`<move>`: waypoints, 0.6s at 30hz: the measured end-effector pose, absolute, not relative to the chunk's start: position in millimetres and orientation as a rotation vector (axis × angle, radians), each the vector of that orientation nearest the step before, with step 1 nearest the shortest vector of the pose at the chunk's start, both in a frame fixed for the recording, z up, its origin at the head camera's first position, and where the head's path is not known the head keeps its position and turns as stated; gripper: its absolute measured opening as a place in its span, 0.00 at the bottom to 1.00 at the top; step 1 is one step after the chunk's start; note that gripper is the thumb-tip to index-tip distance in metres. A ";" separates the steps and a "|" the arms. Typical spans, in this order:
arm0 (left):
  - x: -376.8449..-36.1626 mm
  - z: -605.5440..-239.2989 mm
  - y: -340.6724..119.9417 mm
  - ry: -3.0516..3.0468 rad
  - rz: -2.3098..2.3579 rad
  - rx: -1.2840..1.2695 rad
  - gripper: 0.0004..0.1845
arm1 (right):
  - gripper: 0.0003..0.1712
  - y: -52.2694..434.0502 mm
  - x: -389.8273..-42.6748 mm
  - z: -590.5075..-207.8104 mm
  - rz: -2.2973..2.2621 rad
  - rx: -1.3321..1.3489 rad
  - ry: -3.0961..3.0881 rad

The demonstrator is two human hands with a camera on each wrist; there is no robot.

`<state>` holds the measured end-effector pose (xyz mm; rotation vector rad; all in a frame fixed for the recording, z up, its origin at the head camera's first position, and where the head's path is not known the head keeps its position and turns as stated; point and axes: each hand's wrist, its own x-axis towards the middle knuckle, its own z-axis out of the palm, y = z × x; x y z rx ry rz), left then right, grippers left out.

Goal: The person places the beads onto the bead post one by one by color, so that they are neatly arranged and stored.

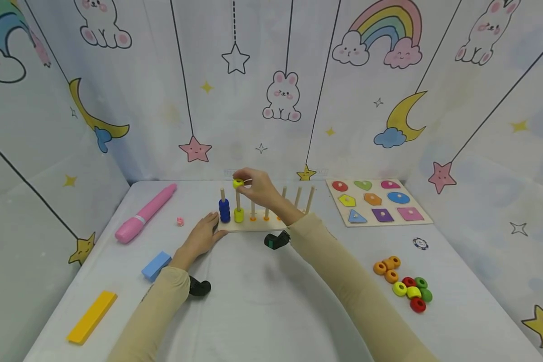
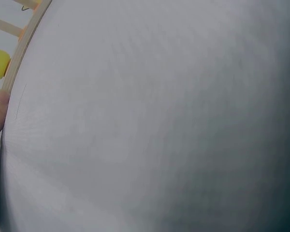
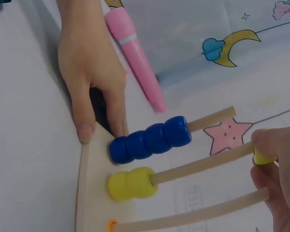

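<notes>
A wooden peg board (image 1: 246, 228) stands at the back middle of the table. Several blue beads (image 1: 224, 211) fill its leftmost peg, and two yellow beads (image 3: 131, 183) sit low on the second. My right hand (image 1: 260, 190) pinches another yellow bead (image 1: 238, 183) between thumb and fingers at the top of that second peg. At the board's left end, my left hand (image 1: 201, 235) grips the base, thumb (image 3: 85, 134) on the front edge and fingers on the far side. The left wrist view catches only that thumb, at its left border. My right forearm covers some of the right-hand pegs.
Loose orange beads (image 1: 391, 276) and red, green and yellow beads (image 1: 414, 292) lie at right, near a poker chip (image 1: 420, 244). Behind them is a shape puzzle (image 1: 355, 224). On the left lie a pink wand-like object (image 1: 147, 213), a blue block (image 1: 156, 266) and a yellow block (image 1: 92, 318).
</notes>
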<state>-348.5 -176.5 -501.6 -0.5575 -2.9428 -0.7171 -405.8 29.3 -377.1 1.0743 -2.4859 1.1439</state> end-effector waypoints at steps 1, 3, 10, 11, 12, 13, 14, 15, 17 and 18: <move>-348.3 -501.9 -175.9 -2.944 -0.719 -0.558 0.36 | 0.17 29.7 -405.4 -377.3 1.139 1.076 -2.492; -348.3 -502.3 -174.7 -2.946 -0.719 -0.561 0.36 | 0.17 30.7 -404.9 -377.8 1.127 1.085 -2.504; -350.3 -500.1 -171.3 -2.961 -0.707 -0.563 0.36 | 0.19 37.6 -403.4 -376.9 1.107 1.078 -2.530; -350.7 -499.7 -171.3 -2.963 -0.702 -0.560 0.36 | 0.19 39.2 -403.2 -376.4 1.117 1.070 -2.519; -351.0 -499.4 -171.4 -2.961 -0.700 -0.558 0.36 | 0.19 41.1 -402.4 -375.3 1.133 1.059 -2.506; -351.3 -499.3 -171.7 -2.961 -0.699 -0.556 0.36 | 0.19 43.4 -401.3 -374.3 1.151 1.047 -2.491; -351.5 -499.2 -172.1 -2.961 -0.696 -0.556 0.36 | 0.19 46.1 -399.8 -373.0 1.180 1.036 -2.474; -351.4 -499.2 -172.6 -2.960 -0.697 -0.554 0.36 | 0.19 49.4 -398.2 -372.1 1.210 1.024 -2.460; -350.5 -499.7 -174.3 -2.965 -0.691 -0.549 0.36 | 0.18 57.8 -394.2 -370.6 1.304 1.000 -2.428; -349.8 -499.9 -175.4 -2.968 -0.694 -0.546 0.36 | 0.18 62.9 -391.7 -370.1 1.366 0.985 -2.413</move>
